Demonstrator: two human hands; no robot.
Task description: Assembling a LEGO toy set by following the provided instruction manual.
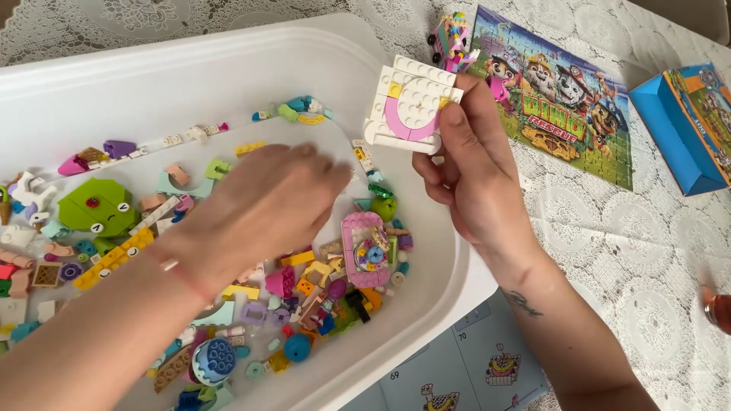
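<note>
Holding a small white brick build (409, 106) pinched at the tub's (228, 68) rim, the right hand (464, 175) waits while the left hand (266, 202), fingers spread and apparently empty, searches the loose bricks (304, 297); a matching piece seems needed next.

My two bare arms, no sleeves

My left hand (263, 202) and right hand (468, 179) both come in with forearms uncovered all the way to the edge of view. Round my left wrist I wear a thin pinkish-red string bracelet (179, 272), a single fine band with a small paler bit on it. On the inside of my right forearm, just below the wrist, sits a small dark tattoo (522, 302) in thin curling lines. My nails are short and unpainted, and I see no rings.
</note>
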